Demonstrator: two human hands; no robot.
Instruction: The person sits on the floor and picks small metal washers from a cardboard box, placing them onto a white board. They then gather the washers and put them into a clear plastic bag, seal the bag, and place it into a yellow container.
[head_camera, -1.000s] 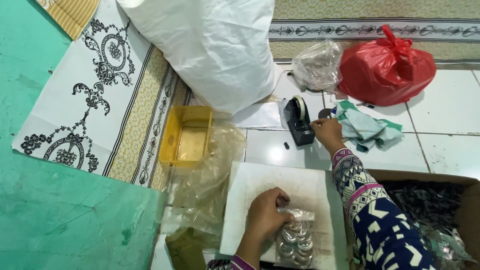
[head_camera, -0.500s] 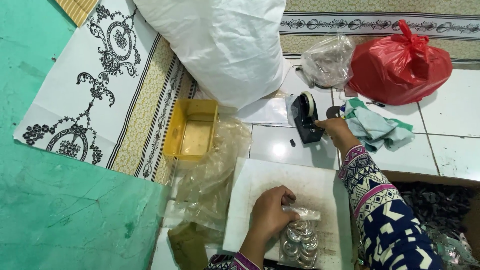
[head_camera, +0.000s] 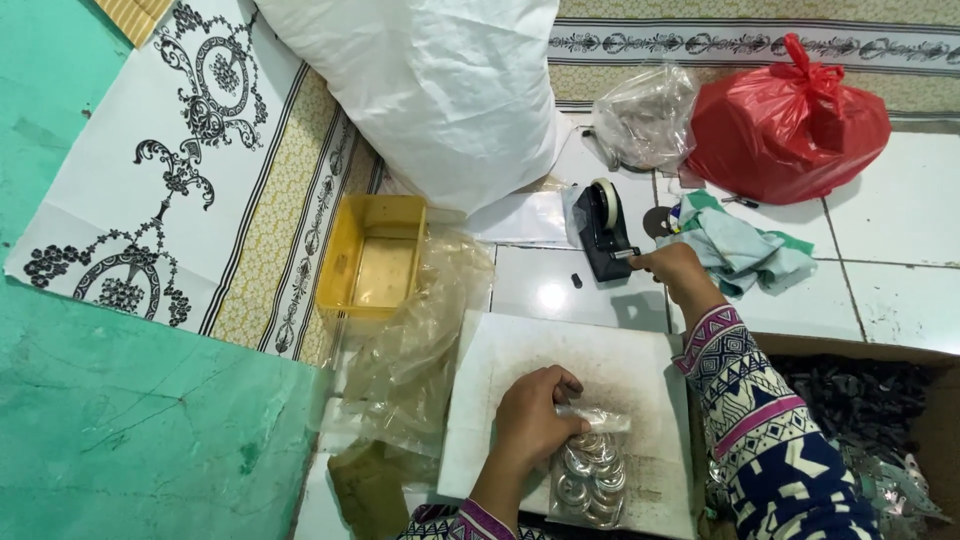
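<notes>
My left hand (head_camera: 535, 420) presses the folded top of a small clear bag of silver rings (head_camera: 590, 478) down on a white board (head_camera: 575, 360). My right hand (head_camera: 672, 268) reaches forward to a black tape dispenser (head_camera: 603, 232) on the tiled floor, fingers pinched at its cutter end where the tape comes off. The tape piece itself is too small to make out.
A yellow plastic tray (head_camera: 375, 258) sits left of the dispenser, with crumpled clear bags (head_camera: 415, 340) beside it. A big white sack (head_camera: 440, 90), a red bag (head_camera: 790, 125), a clear bag (head_camera: 645, 115) and a green-white cloth (head_camera: 740, 250) lie beyond. A cardboard box of dark metal parts (head_camera: 870, 400) is at right.
My right hand has drawn back slightly from the dispenser's roll to its front cutter end. The left hand stays on the bag of rings.
</notes>
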